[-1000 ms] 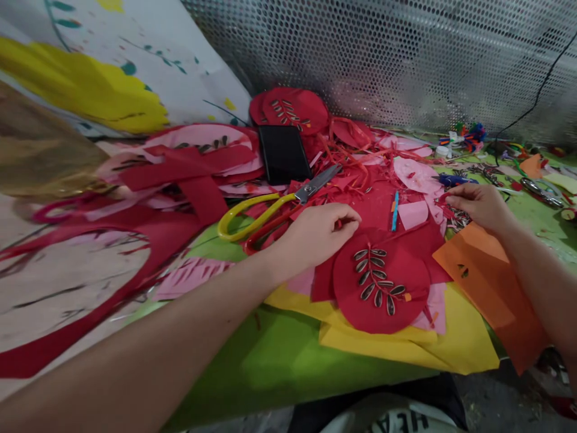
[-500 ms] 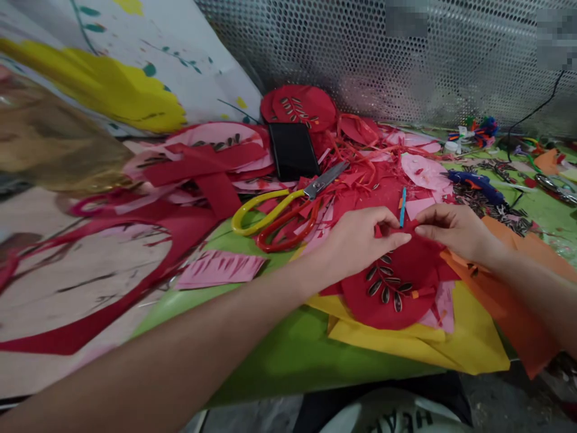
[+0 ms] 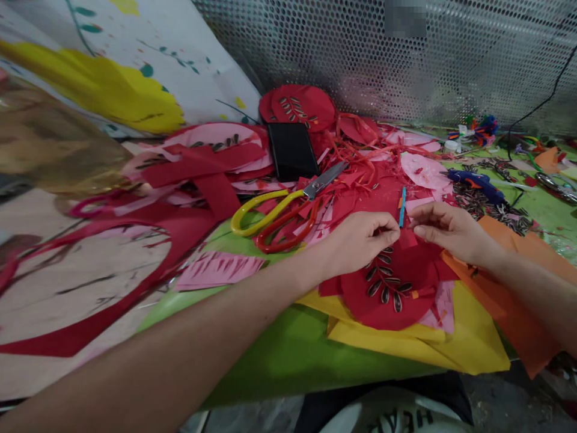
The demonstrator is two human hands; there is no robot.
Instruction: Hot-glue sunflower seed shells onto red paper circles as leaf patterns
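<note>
A round red paper disc (image 3: 360, 300) with striped seeds (image 3: 384, 294) arranged like a leafy sprig lies before me. Over its upper part, my left hand (image 3: 369, 240) is closed, fingertips pinched together; whatever is in them is hidden. To the right, my right hand (image 3: 446, 231) is loosely curled, with a gap between thumb and forefinger. A small red paper piece (image 3: 409, 239) shows between the hands, close to the fingertips. Just above it is a thin blue strip (image 3: 402, 206). Scissors (image 3: 288, 210) with one yellow and one red handle lie to the left of my hands.
Behind are a black phone (image 3: 293, 152), red paper scraps (image 3: 360, 174) and more seed-decorated discs (image 3: 300, 108). Loose seeds and a dark blue tool (image 3: 478, 185) sit to the right. Yellow paper (image 3: 478, 337), orange paper (image 3: 518, 300) and fringed pink paper (image 3: 220, 269) lie around.
My hands have moved slightly apart. The right thumb and forefinger have parted, and the small red paper piece between the hands shows more plainly.
</note>
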